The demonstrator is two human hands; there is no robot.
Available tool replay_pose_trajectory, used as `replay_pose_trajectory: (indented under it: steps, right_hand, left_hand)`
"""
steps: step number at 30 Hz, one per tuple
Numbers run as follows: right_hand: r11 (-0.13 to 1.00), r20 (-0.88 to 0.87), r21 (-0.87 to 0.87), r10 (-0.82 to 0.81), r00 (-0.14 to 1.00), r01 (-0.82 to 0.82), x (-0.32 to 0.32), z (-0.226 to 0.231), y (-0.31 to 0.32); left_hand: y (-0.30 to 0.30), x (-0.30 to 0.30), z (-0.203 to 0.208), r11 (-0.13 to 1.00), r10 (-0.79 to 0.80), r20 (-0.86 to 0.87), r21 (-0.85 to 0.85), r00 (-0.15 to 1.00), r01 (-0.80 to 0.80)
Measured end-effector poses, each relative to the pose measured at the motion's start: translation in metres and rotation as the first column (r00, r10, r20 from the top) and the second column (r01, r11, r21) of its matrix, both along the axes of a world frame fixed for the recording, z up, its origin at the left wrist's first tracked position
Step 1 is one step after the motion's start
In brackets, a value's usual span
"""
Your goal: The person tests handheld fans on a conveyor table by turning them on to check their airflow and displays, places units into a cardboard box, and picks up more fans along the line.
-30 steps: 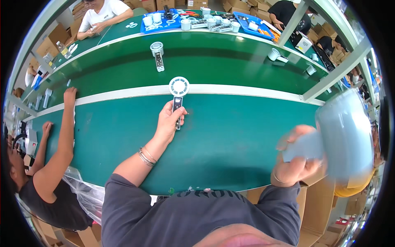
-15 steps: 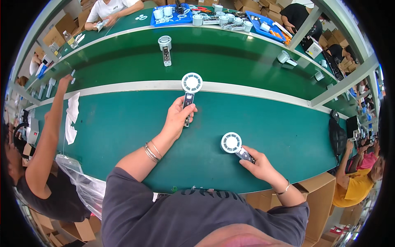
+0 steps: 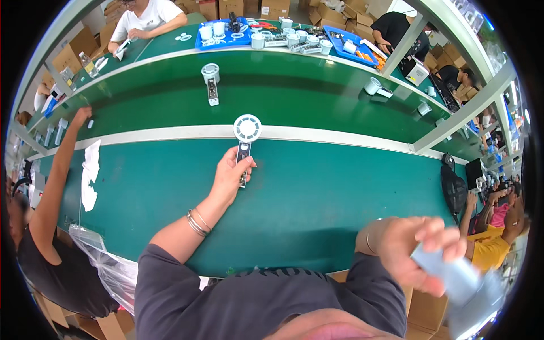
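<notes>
Nearest, at lower right, the right hand (image 3: 416,255) has its grip closed on the handle of a blurred pale blue-grey device (image 3: 466,292). Farther in, the left hand (image 3: 231,174) grips a white round-headed device with an exposed circuit board (image 3: 244,148) above the green tabletop (image 3: 317,187). A crumpled white sheet (image 3: 89,175) lies at left, a black bag (image 3: 453,190) at right. Past a white rail (image 3: 328,138), a similar standalone device (image 3: 212,85) rests on a glossy darker-green strip (image 3: 294,90). Beyond are a blue plastic tray (image 3: 245,41) of white parts and brown cardboard boxes (image 3: 275,8).
</notes>
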State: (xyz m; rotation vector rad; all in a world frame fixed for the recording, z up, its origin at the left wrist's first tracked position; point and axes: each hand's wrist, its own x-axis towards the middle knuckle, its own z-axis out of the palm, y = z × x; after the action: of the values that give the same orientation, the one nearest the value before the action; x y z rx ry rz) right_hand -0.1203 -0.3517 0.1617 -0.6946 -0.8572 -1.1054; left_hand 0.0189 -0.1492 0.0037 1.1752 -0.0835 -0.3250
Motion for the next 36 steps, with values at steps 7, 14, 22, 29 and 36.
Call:
replay_pose_trajectory:
  steps: [7,14,22,29,36]
  right_hand:
    - [0.94,-0.418,0.098,0.336,0.844,-0.326,0.006,0.029,-0.015]
    - [0.952,-0.212,0.024,-0.294,0.932,0.305,0.014,0.009,-0.012]
    - [0.896,-0.585,-0.309,-0.444,0.679,0.319,0.026,0.0,0.003]
    - [0.641,-0.304,-0.661,-0.704,0.641,0.391,0.01,0.003,-0.011]
    - [0.752,-0.385,-0.616,-0.548,0.742,0.235,0.071,-0.017,0.008]
  left_hand:
    - [0.009,-0.003,-0.002,1.0,0.011,-0.01,-0.025,1.0,-0.011]
    - [0.011,-0.004,0.001,0.998,0.054,0.024,0.022,0.998,-0.055]
    - [0.0,-0.004,-0.004,0.998,0.06,-0.006,-0.01,0.998,-0.06]
    - [0.003,-0.006,-0.002,0.998,0.058,-0.009,0.016,0.998,-0.058]
    - [0.006,-0.002,-0.001,0.999,0.04,-0.005,0.021,0.999,-0.04]
